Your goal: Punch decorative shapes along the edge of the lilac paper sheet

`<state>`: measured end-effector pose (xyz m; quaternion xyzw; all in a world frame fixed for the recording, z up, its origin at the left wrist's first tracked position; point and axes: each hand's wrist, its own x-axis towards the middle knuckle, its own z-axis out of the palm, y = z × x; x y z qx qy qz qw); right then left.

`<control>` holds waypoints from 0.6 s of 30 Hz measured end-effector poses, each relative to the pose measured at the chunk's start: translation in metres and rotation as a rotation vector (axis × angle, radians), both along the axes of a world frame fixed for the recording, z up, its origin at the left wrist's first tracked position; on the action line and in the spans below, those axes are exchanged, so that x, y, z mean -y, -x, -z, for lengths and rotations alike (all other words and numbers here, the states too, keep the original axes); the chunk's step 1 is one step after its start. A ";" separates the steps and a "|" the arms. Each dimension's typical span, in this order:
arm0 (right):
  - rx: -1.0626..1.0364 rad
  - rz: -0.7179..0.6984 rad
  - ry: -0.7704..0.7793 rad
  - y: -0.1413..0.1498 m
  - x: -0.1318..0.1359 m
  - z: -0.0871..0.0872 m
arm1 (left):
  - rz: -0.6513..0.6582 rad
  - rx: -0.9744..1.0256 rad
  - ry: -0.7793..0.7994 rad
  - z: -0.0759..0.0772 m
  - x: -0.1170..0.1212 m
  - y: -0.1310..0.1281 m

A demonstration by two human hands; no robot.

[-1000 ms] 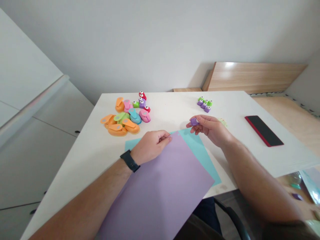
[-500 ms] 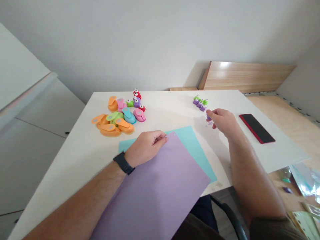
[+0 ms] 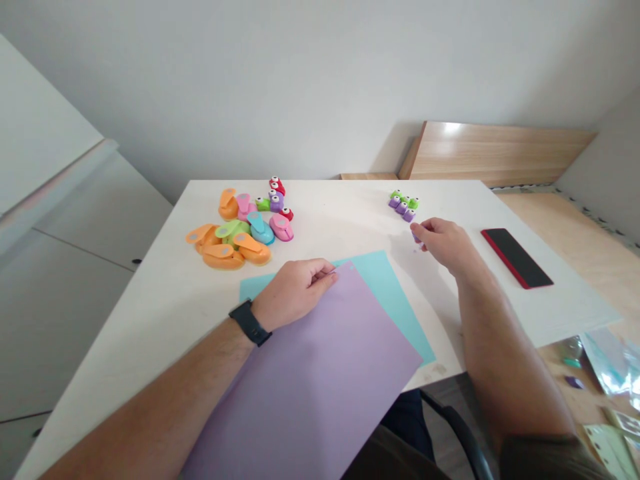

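My left hand [image 3: 297, 290], with a dark watch on the wrist, pinches the top edge of a large purple sheet of paper [image 3: 325, 387]. A tiny hole shows near the sheet's top corner, right of my fingers. Beneath it lies a light-blue sheet [image 3: 395, 307]. Over the table on the right, my right hand [image 3: 440, 241] has its fingers closed around a small purple paper punch [image 3: 415, 236], mostly hidden by the fingers. Tiny purple scraps lie on the tabletop under it. Just beyond sit several mini green and purple punches [image 3: 404, 205].
On the left of the white table [image 3: 340, 220] is a cluster of larger lever punches [image 3: 235, 237] in orange, pink, green and blue, with small red, green and purple ones [image 3: 276, 199] behind. A black and red slab [image 3: 517, 258] lies at the right.
My right hand has shifted very slightly left above the scraps, still holding the small punch. My left hand stays on the purple sheet. The view has tilted a little.
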<state>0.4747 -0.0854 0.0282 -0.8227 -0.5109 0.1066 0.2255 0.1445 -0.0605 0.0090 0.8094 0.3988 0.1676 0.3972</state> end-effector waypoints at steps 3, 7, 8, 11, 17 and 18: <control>-0.007 -0.016 0.002 0.000 0.000 0.001 | 0.002 0.003 -0.002 0.000 0.000 0.000; -0.017 -0.022 0.011 0.000 0.000 0.001 | 0.002 -0.009 -0.006 0.000 0.001 0.000; -0.019 -0.023 0.012 0.000 0.000 0.001 | 0.001 -0.013 -0.006 0.000 0.001 0.000; -0.023 -0.016 0.017 -0.001 -0.001 0.002 | -0.003 -0.016 0.001 -0.001 0.000 0.000; -0.028 0.004 0.024 -0.003 -0.001 0.003 | -0.001 -0.018 0.004 -0.001 0.000 -0.001; -0.032 0.008 0.021 -0.003 -0.001 0.004 | -0.002 -0.019 0.003 -0.001 0.000 -0.001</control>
